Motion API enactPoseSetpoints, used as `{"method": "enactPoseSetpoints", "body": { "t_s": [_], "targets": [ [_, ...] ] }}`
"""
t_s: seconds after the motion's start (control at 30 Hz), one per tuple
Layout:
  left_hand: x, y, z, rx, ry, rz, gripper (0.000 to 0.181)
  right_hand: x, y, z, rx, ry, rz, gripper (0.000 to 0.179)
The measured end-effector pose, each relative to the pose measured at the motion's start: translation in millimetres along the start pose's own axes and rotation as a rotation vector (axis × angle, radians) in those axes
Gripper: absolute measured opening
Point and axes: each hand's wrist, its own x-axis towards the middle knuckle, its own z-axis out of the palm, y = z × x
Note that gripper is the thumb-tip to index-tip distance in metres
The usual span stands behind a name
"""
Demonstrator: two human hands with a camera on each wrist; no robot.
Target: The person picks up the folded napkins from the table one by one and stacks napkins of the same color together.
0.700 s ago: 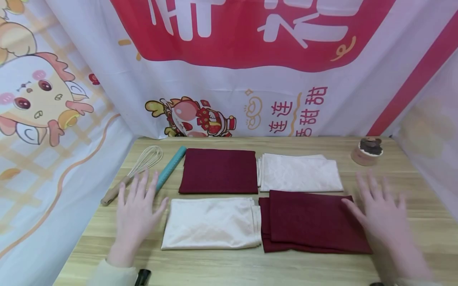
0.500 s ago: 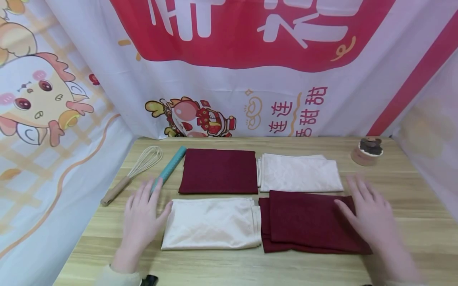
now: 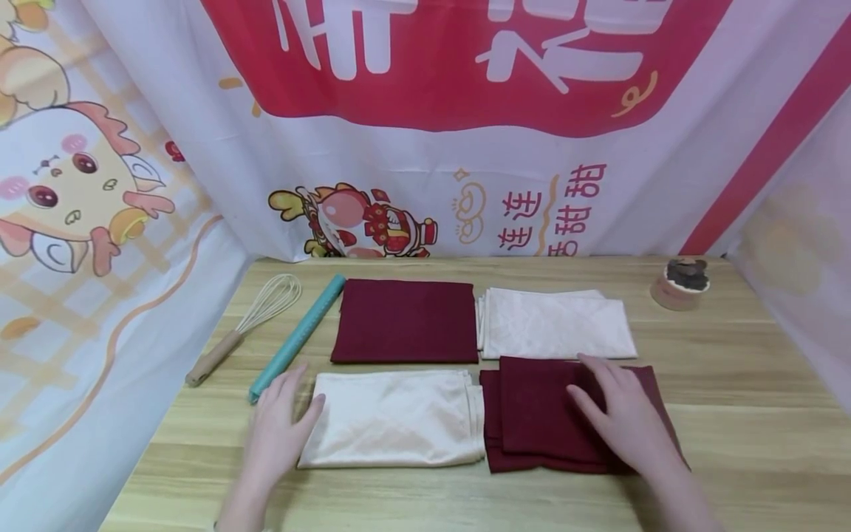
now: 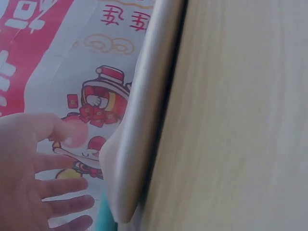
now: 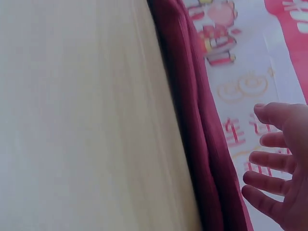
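My left hand [image 3: 279, 425] is beside the left edge of the folded cream cloth [image 3: 392, 420] at the front left, fingers relaxed and apart. In the left wrist view that hand [image 4: 41, 178] has spread fingers that hold nothing, and the cloth's thick folded edge [image 4: 139, 115] shows close by. Over the folded dark red cloth [image 3: 545, 414] at the front right is my right hand [image 3: 621, 410]; whether it touches the fabric I cannot tell. The right wrist view has its fingers loosely extended, the hand [image 5: 288, 163] above the cloth's layered edge [image 5: 197, 115].
Behind lie a second dark red cloth [image 3: 405, 321] and a white cloth [image 3: 558, 324], both folded. A whisk [image 3: 246, 329] and a teal rod [image 3: 297, 338] lie at the left. A small cup with a dark top [image 3: 679, 284] stands back right on the wooden table [image 3: 425, 502].
My right hand has moved left, from the right edge of the front dark red cloth to over it. The left hand has come nearer me and right, off the teal rod. The cloths stay put.
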Motion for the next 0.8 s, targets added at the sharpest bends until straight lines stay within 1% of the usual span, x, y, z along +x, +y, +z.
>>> {"method": "enactPoseSetpoints", "body": {
  "t_s": [0.07,0.17,0.27,0.5,0.67,0.73,0.8],
  "targets": [
    [-2.4,-1.0,2.1,-0.042,-0.013,-0.041,0.057,-0.6,-10,6,0.038,-0.028,0.020,0.049],
    [-3.8,-1.0,5.4,-0.100,-0.035,-0.080,0.054,-0.6,-23,16,0.097,-0.059,0.024,0.049],
    [-4.2,0.8,8.6,-0.133,-0.060,-0.096,0.051,0.0,-36,25,0.144,-0.079,0.018,0.048],
    [-4.1,6.2,15.8,-0.147,-0.093,-0.094,0.050,3.7,-66,41,0.220,-0.162,-0.008,0.047],
    [-4.2,7.3,17.2,-0.166,-0.125,-0.125,0.050,10.8,-84,56,0.255,-0.230,-0.046,0.046],
    [-3.6,7.3,17.7,-0.168,-0.140,-0.137,0.050,13.8,-89,62,0.250,-0.255,-0.058,0.046],
    [-3.3,7.2,17.8,-0.165,-0.155,-0.144,0.050,16.4,-94,66,0.244,-0.280,-0.053,0.047]
  ]
}}
